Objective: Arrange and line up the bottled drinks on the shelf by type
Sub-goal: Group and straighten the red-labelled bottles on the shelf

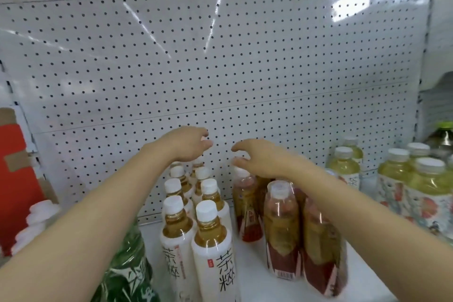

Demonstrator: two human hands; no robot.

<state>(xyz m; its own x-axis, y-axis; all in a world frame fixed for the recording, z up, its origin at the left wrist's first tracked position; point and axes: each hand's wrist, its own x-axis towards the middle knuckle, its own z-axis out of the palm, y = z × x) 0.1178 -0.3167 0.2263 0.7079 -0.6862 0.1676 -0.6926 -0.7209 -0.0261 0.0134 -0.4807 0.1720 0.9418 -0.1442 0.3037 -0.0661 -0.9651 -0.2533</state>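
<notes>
Nearest on the white shelf [257, 274] stand two rows of white-labelled tea bottles [212, 250] running back toward the pegboard [220, 68], with red-labelled tea bottles [282, 233] just to their right and green-labelled bottles [127, 260] on the left. Farther right are yellow-green drink bottles [426, 193]. At the back, the left hand [187, 143] hovers over the rearmost white caps, fingers loosely curled and empty, while the right hand [259, 158] hovers with fingers loosely curled above the rearmost red-labelled bottle's cap; whether it touches I cannot tell.

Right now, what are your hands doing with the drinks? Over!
Left hand open above the white-label bottles, holding nothing. Right hand open over the red-label bottles. Both rows upright on the shelf. Nothing blocking.
</notes>
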